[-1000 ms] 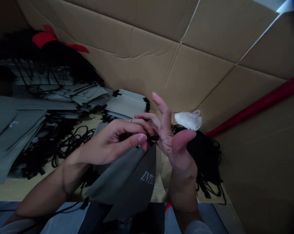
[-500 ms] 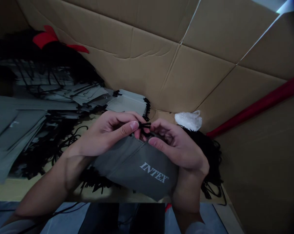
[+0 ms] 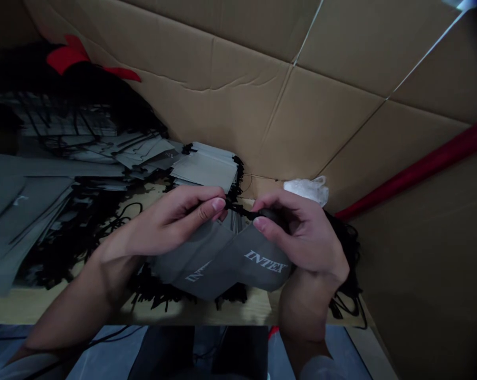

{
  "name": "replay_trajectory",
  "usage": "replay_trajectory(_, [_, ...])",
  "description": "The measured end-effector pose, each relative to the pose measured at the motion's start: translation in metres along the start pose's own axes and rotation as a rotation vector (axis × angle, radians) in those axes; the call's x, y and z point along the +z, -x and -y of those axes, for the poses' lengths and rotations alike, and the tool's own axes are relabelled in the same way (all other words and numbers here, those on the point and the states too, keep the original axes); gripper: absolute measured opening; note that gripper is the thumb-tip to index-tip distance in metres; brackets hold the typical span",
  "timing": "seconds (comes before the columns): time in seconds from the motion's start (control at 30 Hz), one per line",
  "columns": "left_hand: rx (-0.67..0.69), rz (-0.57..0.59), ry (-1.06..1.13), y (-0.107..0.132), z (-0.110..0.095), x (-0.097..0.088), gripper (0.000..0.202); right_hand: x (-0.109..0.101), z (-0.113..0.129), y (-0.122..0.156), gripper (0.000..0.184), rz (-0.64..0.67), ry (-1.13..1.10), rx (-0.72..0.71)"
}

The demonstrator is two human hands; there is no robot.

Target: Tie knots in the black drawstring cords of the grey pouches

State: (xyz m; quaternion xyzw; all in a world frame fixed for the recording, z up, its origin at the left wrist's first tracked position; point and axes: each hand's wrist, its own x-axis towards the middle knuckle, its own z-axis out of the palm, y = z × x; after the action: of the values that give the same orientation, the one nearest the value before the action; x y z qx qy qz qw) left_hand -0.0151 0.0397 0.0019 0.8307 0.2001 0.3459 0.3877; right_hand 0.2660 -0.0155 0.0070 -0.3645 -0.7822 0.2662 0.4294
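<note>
A grey fabric pouch (image 3: 226, 261) printed with "INTEX" hangs folded between both hands above the table edge. My left hand (image 3: 175, 224) pinches a black drawstring cord (image 3: 238, 209) at the pouch's top between thumb and forefinger. My right hand (image 3: 302, 237) is closed on the other side of the pouch's top, its thumb and fingers gripping the cord's other end and the fabric. The short stretch of cord runs taut between the two pinches.
Stacks of flat grey pouches (image 3: 44, 184) and loose black cords (image 3: 104, 232) cover the table at left. A pile of black cords (image 3: 347, 253) and a white plastic bag (image 3: 307, 189) lie at right. Cardboard walls (image 3: 262, 95) and a red bar (image 3: 420, 163) close the back.
My right hand went from spread open to closed on the pouch top. Both hands now pull the cord apart, and the pouch has folded so the print shows twice.
</note>
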Motion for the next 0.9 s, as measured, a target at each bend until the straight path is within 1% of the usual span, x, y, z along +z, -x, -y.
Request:
replay_trajectory(0.1, [0.047,0.001,-0.016,0.0,-0.001,0.002,0.038,0.002,0.001,-0.002,0.005,0.001,0.008,0.015])
replay_trajectory(0.23, [0.067,-0.002,-0.032,-0.001,0.0,0.004,0.039,0.003,0.003,-0.005,0.005,0.02,0.018,0.061])
replay_trajectory(0.5, [0.031,-0.019,-0.015,0.0,0.001,0.007,0.038,0.004,0.003,-0.007,0.006,0.041,-0.018,0.054])
replay_trajectory(0.57, [0.011,-0.024,-0.005,0.0,0.0,0.007,0.039,0.004,0.004,-0.006,0.012,0.023,-0.031,0.064])
replay_trajectory(0.63, [-0.014,-0.027,0.006,0.0,-0.002,0.008,0.039,0.007,0.007,-0.006,0.022,-0.027,-0.038,0.056])
replay_trajectory(0.67, [-0.026,-0.031,0.009,0.0,-0.003,0.008,0.039,0.009,0.009,-0.006,0.024,-0.065,-0.033,0.045])
replay_trajectory(0.77, [-0.025,-0.063,-0.001,0.002,-0.005,0.012,0.036,0.021,0.017,-0.007,0.018,-0.196,0.03,-0.034])
replay_trajectory(0.9, [0.054,-0.132,-0.065,0.003,-0.006,0.018,0.031,0.038,0.02,-0.009,0.016,-0.337,0.168,-0.16])
